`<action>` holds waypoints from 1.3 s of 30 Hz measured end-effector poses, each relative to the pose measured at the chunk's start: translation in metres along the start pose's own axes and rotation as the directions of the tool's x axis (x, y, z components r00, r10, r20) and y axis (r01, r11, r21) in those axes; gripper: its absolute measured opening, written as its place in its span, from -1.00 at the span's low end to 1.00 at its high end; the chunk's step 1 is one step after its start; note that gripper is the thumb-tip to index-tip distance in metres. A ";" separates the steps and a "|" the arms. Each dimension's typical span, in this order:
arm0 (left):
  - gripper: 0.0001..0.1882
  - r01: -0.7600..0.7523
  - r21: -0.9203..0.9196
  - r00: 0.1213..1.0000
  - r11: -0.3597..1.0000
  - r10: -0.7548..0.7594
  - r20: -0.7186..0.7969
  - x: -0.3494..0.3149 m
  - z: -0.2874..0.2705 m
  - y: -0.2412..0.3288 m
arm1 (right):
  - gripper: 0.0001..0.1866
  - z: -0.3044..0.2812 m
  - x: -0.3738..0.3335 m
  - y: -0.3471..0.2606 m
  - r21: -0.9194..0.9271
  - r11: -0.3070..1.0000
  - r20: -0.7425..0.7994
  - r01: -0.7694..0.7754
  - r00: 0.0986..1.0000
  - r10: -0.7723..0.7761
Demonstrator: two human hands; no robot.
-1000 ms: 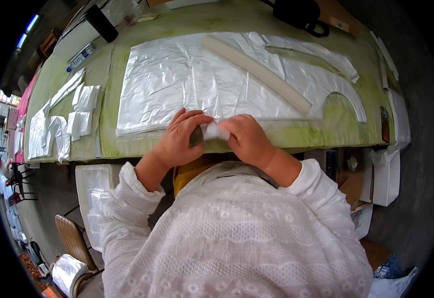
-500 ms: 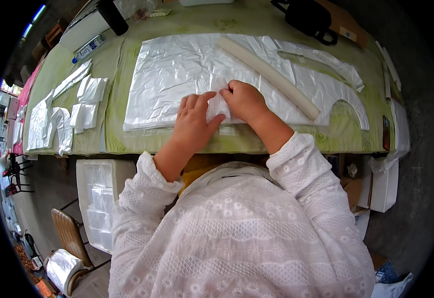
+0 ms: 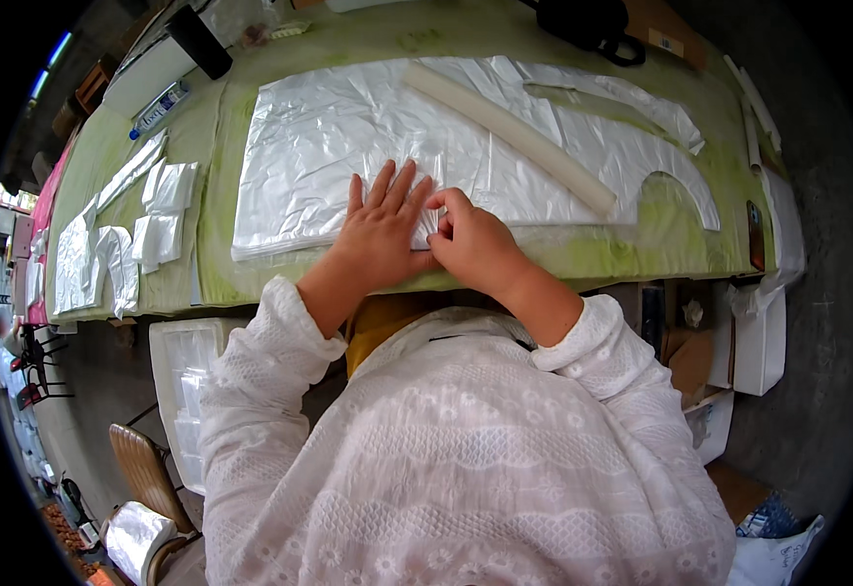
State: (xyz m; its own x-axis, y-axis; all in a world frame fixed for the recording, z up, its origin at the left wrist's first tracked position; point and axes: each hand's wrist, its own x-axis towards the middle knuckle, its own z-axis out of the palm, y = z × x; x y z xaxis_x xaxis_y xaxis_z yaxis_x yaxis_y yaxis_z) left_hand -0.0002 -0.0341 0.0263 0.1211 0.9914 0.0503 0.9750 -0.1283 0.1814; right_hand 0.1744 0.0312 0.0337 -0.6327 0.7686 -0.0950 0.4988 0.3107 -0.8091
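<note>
A stack of thin white plastic carrier bags (image 3: 299, 166) lies flat on the table, its curved handles pointing right. My left hand (image 3: 381, 230) presses on its near part with the fingers spread. Just right of it, my right hand (image 3: 473, 239) is closed, with thumb and index finger pinching a bit of the plastic film near the near edge. The exact pinch is partly hidden by the fingers. A long pale tube (image 3: 510, 137) rests slantwise across the bags, to the right of my hands.
Smaller folded white bags (image 3: 168, 210) lie on the left of the green-covered table (image 3: 348, 44). A bottle (image 3: 160, 107) and a black cylinder (image 3: 199, 42) stand beyond them. At the far right sits a black bag (image 3: 588, 24). A white bin (image 3: 184, 391) is below the table edge.
My left hand has flattened onto the bags with its fingers spread. The right hand has drawn nearer to me, down toward the bags' near edge. The whole view has shifted slightly.
</note>
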 end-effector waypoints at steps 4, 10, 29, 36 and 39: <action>0.10 -0.060 -0.030 0.997 0.998 0.061 0.037 -0.019 -0.007 0.008 | -0.70 -0.008 -0.030 0.006 0.171 0.985 0.085 0.013 0.996 -0.028; -0.07 -0.106 -0.092 0.994 0.990 0.104 -0.026 -0.036 0.000 0.015 | -0.65 -0.029 -0.065 0.017 0.380 0.925 0.111 0.006 0.992 -0.052; -0.78 0.006 -0.342 0.924 0.940 -0.136 -0.356 -0.020 0.017 0.010 | -0.55 -0.015 -0.018 0.035 -0.303 0.779 -0.204 0.548 0.761 -0.615; -0.82 -0.041 -0.332 0.923 0.942 -0.091 -0.373 -0.020 0.012 0.009 | -0.87 -0.011 -0.009 0.047 -0.389 0.789 -0.206 0.476 0.790 -0.578; -0.86 -0.077 -0.359 0.921 0.930 -0.071 -0.382 -0.020 0.013 0.002 | -0.94 -0.012 -0.008 0.046 -0.416 0.771 -0.222 0.483 0.768 -0.601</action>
State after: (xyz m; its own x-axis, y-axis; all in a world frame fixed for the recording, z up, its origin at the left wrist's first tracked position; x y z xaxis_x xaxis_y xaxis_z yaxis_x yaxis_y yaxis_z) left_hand 0.0020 -0.0542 0.0130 -0.0286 0.9122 0.4088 0.8308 -0.2057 0.5171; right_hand 0.2093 0.0458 0.0038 -0.6543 0.5276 0.5418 0.3251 0.8431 -0.4284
